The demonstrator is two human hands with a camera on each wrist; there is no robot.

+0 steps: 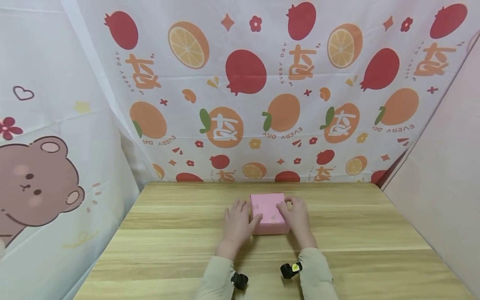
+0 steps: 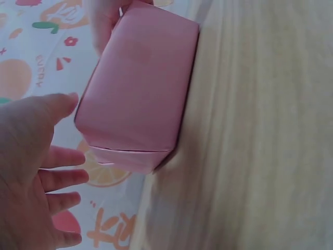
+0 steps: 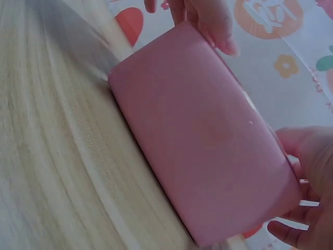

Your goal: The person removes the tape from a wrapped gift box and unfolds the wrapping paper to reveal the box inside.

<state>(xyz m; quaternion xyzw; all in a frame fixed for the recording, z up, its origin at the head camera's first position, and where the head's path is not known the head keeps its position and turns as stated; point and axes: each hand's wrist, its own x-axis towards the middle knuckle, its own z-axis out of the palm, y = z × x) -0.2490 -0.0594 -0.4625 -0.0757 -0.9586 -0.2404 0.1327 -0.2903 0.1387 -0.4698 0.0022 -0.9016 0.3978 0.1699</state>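
Observation:
A small pink box [image 1: 267, 210] stands on the wooden table, with a few pale patches on its top. My left hand [image 1: 237, 223] is at its left side, thumb by the top's near left corner. In the left wrist view the fingers [image 2: 65, 179] of that hand are spread and nearly straight beside the box's end. On the right side, my right hand [image 1: 296, 216] holds the box near its right edge, thumb over the top. The right wrist view shows this hand [image 3: 315, 182] bent around the end of the pink box [image 3: 203, 135]; its fingertips are partly hidden.
Pale wood tabletop [image 1: 168, 237] surrounds the box. A fruit-printed cloth [image 1: 240, 104] hangs behind the table's far edge. On the left hangs a white cloth with a bear print [image 1: 41, 183], and a plain pale sheet [image 1: 442, 179] borders the right. Small black devices [image 1: 240, 281] sit at both wrists.

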